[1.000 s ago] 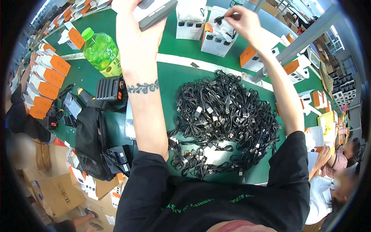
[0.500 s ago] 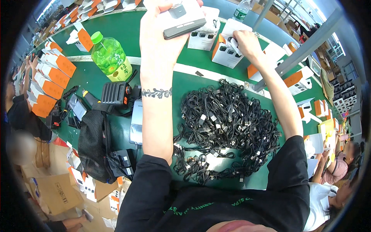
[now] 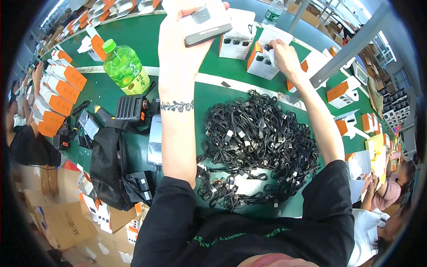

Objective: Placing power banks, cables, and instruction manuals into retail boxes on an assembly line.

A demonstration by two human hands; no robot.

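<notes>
Starting at the far left, I am seeing stacked orange-and-white cartons (image 3: pixel 58 95) running along the edge of the green table (image 3: pixel 133 40). Just inward of them a green drink bottle (image 3: pixel 126 66) is standing upright, with a black handheld radio (image 3: pixel 131 107) lying below it and a black mesh bag (image 3: pixel 109 167) sitting nearer my body.

My left hand (image 3: pixel 180 38) is reaching up and away from me, its fingers wrapping a flat white-and-grey device (image 3: pixel 205 23) and gripping it above the table. A tattoo band is showing on that forearm.

To the right of that arm, a big tangled heap of black cables (image 3: pixel 258 149) is lying on the table between my two forearms.

Further right, my right hand (image 3: pixel 282 53) is closing on the top of an open white-and-orange box (image 3: pixel 262 60), the fingertips pinching a white flap; I cannot tell whether anything small is held inside them. A second white box (image 3: pixel 235 40) is standing just beside it, to its left.
</notes>
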